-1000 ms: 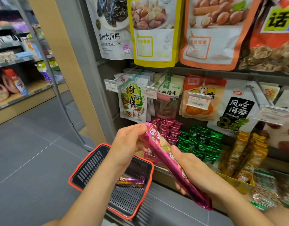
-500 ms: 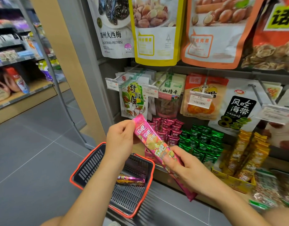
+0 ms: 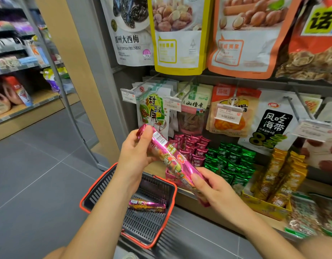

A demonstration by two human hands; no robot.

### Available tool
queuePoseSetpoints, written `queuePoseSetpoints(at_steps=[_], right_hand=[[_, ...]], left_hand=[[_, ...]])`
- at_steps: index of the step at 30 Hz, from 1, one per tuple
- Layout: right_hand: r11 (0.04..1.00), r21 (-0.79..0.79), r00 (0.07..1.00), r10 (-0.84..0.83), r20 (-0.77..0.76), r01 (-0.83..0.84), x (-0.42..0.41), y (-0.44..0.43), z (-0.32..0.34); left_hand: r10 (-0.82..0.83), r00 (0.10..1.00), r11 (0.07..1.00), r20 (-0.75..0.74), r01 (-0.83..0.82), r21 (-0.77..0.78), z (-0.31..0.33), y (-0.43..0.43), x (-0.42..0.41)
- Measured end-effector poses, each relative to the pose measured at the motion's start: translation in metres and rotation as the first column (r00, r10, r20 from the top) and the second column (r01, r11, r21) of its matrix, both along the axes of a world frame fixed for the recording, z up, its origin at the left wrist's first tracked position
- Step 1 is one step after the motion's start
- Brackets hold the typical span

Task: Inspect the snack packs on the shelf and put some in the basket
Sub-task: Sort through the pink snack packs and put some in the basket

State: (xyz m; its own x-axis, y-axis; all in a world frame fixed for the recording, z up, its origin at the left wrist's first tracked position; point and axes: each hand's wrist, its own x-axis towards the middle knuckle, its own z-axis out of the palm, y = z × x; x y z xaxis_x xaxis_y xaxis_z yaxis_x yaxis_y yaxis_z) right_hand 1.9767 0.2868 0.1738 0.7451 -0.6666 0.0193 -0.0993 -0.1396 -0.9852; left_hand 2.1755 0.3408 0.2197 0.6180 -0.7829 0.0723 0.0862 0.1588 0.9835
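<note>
Before the snack shelf (image 3: 318,186) and over the red-rimmed basket (image 3: 99,189) below the forearms, the left hand (image 3: 135,152) grips the upper end and the right hand (image 3: 213,189) pinches the lower end of a slanted long pink snack pack (image 3: 172,157), barcode showing, while a second pink pack (image 3: 146,205) lies inside the basket.

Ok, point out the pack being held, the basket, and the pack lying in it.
Held pack (image 3: 170,157): head view, middle of its pink wrapper.
Basket (image 3: 99,191): head view, left slatted wall.
Pack in basket (image 3: 146,205): head view, middle of the pack.
</note>
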Motion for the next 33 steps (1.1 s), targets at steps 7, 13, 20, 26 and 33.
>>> queuePoseSetpoints(at_steps=[7, 13, 20, 26, 33], right_hand=[[0.971, 0.224, 0.996, 0.08, 0.045, -0.088, -0.005, -0.006, 0.007], [0.972, 0.18, 0.985, 0.136, 0.107, -0.154, -0.01, -0.005, 0.012], [0.97, -0.164, 0.984, -0.173, 0.049, 0.178, 0.002, 0.006, 0.003], [0.737, -0.613, 0.918, -0.395, -0.048, 0.285, 0.006, 0.007, -0.005], [0.957, -0.173, 0.972, -0.22, 0.088, 0.232, 0.005, 0.004, 0.002]], left_hand=[[0.124, 0.972, 0.982, -0.198, -0.149, -0.113, -0.004, -0.004, 0.005], [0.077, 0.953, 0.981, -0.294, -0.125, -0.151, -0.007, -0.006, 0.005], [-0.111, 0.968, 0.992, -0.227, 0.095, -0.084, -0.02, -0.017, -0.034], [-0.188, 0.968, 0.977, -0.167, 0.202, 0.066, -0.04, -0.015, -0.063], [-0.21, 0.959, 0.975, -0.193, 0.219, 0.029, -0.033, -0.011, -0.043]])
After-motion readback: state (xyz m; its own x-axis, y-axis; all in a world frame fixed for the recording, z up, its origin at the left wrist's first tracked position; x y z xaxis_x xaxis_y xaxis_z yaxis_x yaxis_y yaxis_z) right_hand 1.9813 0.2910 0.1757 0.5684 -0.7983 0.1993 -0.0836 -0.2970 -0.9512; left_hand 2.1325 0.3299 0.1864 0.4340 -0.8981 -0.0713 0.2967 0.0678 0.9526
